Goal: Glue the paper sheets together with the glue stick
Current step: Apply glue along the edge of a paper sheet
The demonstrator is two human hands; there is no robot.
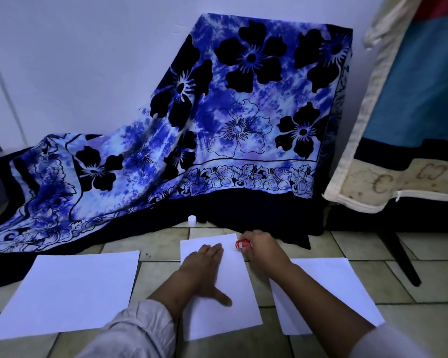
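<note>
Three white paper sheets lie on the tiled floor: a left sheet (67, 290), a middle sheet (233, 313) and a right sheet (331, 285). My left hand (204, 270) lies flat on the middle sheet, fingers straight and thumb spread, pressing it down. My right hand (263, 248) grips a red glue stick (241, 245) at the far right corner of the middle sheet, its tip at the paper's edge. The stick's white cap (192, 220) stands on the floor beyond the sheets.
A blue floral cloth (217, 120) drapes over a piece of furniture right behind the sheets and spills onto the floor at the left. A padded cover (398, 151) and a dark leg (401, 257) stand at the right.
</note>
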